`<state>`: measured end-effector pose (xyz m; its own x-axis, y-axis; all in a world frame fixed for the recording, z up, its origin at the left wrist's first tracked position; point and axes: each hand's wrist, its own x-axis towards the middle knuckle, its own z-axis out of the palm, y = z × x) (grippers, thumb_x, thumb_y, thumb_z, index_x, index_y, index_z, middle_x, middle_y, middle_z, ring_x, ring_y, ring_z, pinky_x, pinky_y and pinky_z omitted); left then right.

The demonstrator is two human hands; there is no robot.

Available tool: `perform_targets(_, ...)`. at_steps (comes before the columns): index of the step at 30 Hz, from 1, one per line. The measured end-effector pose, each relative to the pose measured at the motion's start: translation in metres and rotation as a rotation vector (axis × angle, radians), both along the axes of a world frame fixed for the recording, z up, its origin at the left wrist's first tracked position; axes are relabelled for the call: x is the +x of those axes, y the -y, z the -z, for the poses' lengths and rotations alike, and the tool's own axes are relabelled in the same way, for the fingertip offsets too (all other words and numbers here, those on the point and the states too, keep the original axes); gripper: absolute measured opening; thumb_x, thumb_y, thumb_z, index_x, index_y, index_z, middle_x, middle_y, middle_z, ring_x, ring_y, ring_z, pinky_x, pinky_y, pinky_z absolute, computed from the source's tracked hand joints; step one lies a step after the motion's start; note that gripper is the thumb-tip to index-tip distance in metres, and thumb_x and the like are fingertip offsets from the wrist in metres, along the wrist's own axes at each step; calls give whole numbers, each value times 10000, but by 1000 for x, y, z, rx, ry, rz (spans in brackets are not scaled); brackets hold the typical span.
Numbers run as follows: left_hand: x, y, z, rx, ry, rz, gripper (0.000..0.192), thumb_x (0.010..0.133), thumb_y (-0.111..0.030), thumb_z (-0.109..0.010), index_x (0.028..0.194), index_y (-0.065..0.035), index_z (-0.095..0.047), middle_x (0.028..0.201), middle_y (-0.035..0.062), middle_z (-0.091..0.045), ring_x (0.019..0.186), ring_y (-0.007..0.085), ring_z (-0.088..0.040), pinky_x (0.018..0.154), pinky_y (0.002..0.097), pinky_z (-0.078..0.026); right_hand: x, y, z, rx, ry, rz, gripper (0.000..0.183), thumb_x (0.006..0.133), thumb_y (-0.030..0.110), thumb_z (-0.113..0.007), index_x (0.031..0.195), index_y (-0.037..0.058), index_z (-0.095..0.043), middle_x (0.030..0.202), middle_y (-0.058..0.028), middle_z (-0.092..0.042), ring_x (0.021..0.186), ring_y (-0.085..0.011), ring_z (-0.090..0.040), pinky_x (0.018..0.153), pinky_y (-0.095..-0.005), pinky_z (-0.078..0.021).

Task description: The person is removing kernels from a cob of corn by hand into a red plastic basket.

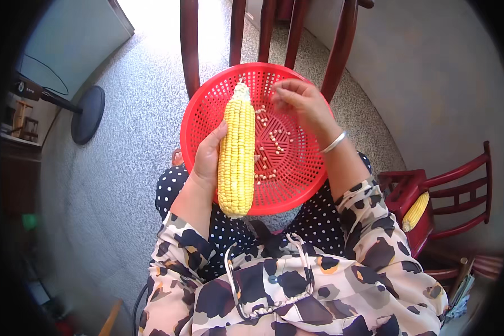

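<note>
My left hand (208, 157) grips an ear of yellow corn (237, 157) from its left side, thumb laid along the kernels. The ear stands nearly lengthwise in view, its pale tapered end pointing away from me. Below it is a red plastic colander basket (295, 202) with slotted sides. Loose corn kernels (273, 136) lie scattered over the basket's bottom. My right hand (300, 101), a silver bangle on its wrist, hovers above the basket's far right side, apart from the ear. Its fingers are curled and blurred, so whether they pinch a kernel is hidden.
A dark red wooden chair (190, 46) with a slatted back stands just beyond the basket. Another red chair (455, 201) at right bears a second corn ear (416, 211). A round black stand base (88, 114) rests on the speckled floor (122, 185) at left.
</note>
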<state>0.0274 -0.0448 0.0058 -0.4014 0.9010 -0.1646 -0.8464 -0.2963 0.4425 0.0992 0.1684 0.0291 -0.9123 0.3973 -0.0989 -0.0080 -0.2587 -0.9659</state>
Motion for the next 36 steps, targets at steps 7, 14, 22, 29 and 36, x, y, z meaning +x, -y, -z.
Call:
perform_targets(7,-3,6,4,-43,34,25,395,908,-286,-457,1185,-6,-483,1022,121,-614,825,215,-635,735,350,-543,-3,11,26,-4,212,-123,244,869,262,-569,893,22,-602,731,-63,-623,624,-134,-587,577,-268,-479)
perform_targets(14,-20,7,-2,-87,-60,-164,420,878,-338,-490,1150,-17,-502,922,132,-631,714,227,-648,609,361,-567,-7,19,100,1109,253,-609,219,753,153,-577,943,52,-621,875,-202,-620,850,-370,-592,730,-434,-475)
perform_targets(22,-25,9,-14,-37,-114,-223,371,887,-304,-475,1130,-25,-507,913,125,-628,712,226,-639,617,342,-557,-23,-2,91,1313,484,-157,377,782,132,-560,1124,-16,-503,984,-228,-582,943,-362,-566,862,-400,-448)
perform_targets(29,-45,25,-6,-69,-92,-403,361,894,-284,-455,1137,-21,-496,913,139,-618,706,230,-631,615,368,-550,-23,112,77,1484,285,-555,569,781,298,-578,1262,54,-397,1264,-236,-365,1126,-389,-428,919,-533,-379)
perform_targets(36,-32,22,-34,9,-110,-325,563,846,-439,-479,1183,11,-452,900,147,-588,747,231,-602,670,364,-532,58,29,-10,1409,152,-117,273,714,62,-619,976,-4,-581,1000,-171,-569,943,-325,-557,815,-393,-461)
